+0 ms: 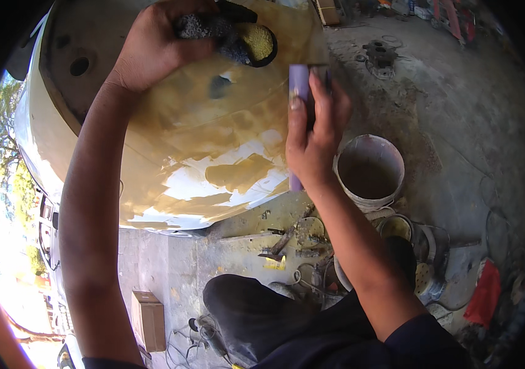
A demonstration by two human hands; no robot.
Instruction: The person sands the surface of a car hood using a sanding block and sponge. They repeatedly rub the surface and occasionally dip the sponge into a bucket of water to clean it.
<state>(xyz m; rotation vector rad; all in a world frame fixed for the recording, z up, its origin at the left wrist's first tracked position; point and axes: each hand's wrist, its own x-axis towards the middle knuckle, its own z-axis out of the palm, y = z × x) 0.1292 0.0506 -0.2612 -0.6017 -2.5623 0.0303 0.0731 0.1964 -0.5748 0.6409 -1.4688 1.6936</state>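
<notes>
My left hand (158,46) is closed round a dark, speckled sponge (228,40) with a rounded yellow face and a black rim, over the upper part of a car body panel (176,126). The panel is patched with tan filler, with white showing through lower down. At its right edge my right hand (321,123) grips a long purple sanding block (298,83), thumb on the near side and fingers on the far side. The block stands lengthwise along the panel's edge; the hand and wrist hide part of it.
A white bucket (370,138) of murky liquid stands right of the panel. Below it lie a round tin (396,229), scattered tools (281,243) and hoses. A cardboard box (147,320) and a corded power tool (213,338) are on the floor, and a red cloth (484,295) lies far right.
</notes>
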